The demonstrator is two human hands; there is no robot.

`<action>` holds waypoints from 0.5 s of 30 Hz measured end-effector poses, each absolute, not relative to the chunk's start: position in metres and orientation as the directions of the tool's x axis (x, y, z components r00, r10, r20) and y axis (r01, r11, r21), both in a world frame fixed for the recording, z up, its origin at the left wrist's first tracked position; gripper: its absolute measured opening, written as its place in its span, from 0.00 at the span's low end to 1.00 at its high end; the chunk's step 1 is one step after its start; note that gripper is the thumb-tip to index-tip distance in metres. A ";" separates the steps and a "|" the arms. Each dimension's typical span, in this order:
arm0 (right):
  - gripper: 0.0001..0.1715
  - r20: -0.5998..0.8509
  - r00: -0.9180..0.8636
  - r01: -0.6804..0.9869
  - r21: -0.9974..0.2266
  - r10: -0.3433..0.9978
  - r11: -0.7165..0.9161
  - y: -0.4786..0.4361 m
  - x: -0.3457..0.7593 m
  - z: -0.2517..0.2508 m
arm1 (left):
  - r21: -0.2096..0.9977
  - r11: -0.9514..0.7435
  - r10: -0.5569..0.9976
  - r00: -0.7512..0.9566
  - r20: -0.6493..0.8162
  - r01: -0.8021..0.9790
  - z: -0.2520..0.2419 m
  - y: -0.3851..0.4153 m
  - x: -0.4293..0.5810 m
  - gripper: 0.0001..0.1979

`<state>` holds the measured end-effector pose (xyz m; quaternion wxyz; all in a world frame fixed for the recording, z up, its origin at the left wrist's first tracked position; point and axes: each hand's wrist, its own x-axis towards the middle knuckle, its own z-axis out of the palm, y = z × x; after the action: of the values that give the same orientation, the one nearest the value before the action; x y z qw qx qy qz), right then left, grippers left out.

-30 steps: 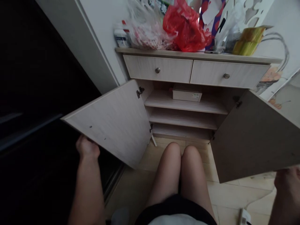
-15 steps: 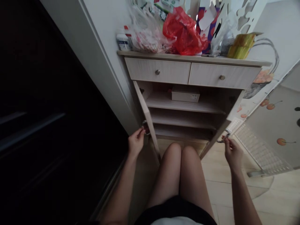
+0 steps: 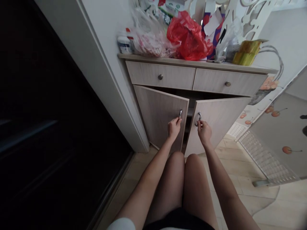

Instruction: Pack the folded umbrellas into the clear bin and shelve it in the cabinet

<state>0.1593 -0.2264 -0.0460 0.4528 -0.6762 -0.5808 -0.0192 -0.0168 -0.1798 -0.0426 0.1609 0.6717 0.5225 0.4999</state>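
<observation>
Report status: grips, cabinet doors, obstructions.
Left grip on left handle, right grip on right handle. Both cabinet doors ajar. Knees close to doors, contact unclear.

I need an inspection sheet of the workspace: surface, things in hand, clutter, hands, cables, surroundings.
Surface: cabinet top, pale, loaded with bags and packages.
Things in hand: left door and right door, both ajar, narrow gap between.
Clutter: red bag, clear bag, white bottle, yellow package.
Hands: left hand grips left handle; right hand grips right handle.
Cables: thin line on the floor; cannot tell whether cable.
Surroundings: cherry-patterned panel at right.
</observation>
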 end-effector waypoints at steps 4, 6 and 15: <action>0.26 0.522 0.334 0.826 -0.563 0.785 0.023 -0.203 0.152 -0.040 | 0.698 -0.394 0.867 -0.010 0.498 0.597 -0.038 -0.163 -0.006 0.11; 0.25 0.511 0.338 0.829 -0.559 0.790 0.006 -0.194 0.149 -0.038 | 0.684 -0.393 0.866 -0.001 0.499 0.615 -0.038 -0.155 -0.003 0.11; 0.28 0.520 0.324 0.836 -0.548 0.791 0.017 -0.156 0.144 -0.037 | 0.642 -0.402 0.857 0.022 0.515 0.653 -0.038 -0.119 0.014 0.12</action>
<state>0.1442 -0.1558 -0.0368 0.4140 -0.7004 -0.5808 -0.0277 0.0138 -0.1194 -0.0384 0.1131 0.7057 0.5350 0.4505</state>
